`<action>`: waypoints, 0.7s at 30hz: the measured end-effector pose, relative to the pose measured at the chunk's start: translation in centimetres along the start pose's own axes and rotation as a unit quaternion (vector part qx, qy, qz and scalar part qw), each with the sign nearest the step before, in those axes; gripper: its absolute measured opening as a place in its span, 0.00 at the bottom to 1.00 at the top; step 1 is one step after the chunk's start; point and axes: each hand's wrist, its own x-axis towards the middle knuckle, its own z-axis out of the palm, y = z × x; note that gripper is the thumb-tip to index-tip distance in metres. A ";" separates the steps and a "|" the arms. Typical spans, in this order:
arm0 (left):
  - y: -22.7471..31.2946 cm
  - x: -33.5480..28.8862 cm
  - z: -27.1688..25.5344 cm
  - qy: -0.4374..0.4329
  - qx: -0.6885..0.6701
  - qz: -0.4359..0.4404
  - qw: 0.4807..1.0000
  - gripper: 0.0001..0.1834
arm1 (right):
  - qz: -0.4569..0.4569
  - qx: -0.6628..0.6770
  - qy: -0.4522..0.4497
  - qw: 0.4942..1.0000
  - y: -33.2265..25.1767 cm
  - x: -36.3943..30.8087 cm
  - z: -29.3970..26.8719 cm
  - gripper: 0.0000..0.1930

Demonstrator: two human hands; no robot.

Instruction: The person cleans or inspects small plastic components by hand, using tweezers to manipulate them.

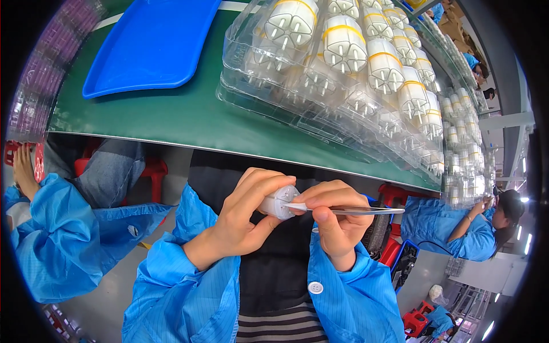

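My left hand (243, 214) is closed around a short white plastic cylinder (277, 201), whose end face is turned to the right. My right hand (337, 214) pinches a pair of slim metal tweezers (366, 210) lying almost level. The pale end of the tweezers reaches the end face of the cylinder; whether that white tip is part of the tweezers or a small piece in them I cannot tell. Both hands are held over my lap, just in front of the table edge.
On the green table (166, 123) lies a blue tray (148, 46) at the far left. Stacked clear plastic trays (274, 103) at the right hold several white cylinders (344, 43) with pins and orange bands. A co-worker's blue sleeve (57, 228) is at left; another person (466, 228) sits at right.
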 end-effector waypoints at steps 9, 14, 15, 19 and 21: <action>0.3 0.4 -0.2 -0.021 0.058 0.020 0.998 0.35 | 0.013 -0.051 0.003 0.999 -0.7 0.3 0.1 0.06; 0.3 0.5 -0.3 -0.022 0.093 0.034 0.995 0.36 | -0.011 -0.136 -0.046 0.990 -1.8 1.3 0.2 0.04; 0.3 0.5 -0.3 -0.020 0.108 0.037 0.993 0.35 | -0.033 -0.166 -0.060 0.984 -1.9 1.4 0.2 0.04; -0.2 0.4 -0.3 -0.011 0.074 0.017 0.997 0.34 | -0.042 -0.162 -0.064 0.984 -1.1 1.1 -0.2 0.05; -0.1 0.2 -0.2 -0.017 0.023 -0.014 1.000 0.33 | 0.002 -0.061 -0.009 0.998 -0.5 0.2 -0.4 0.05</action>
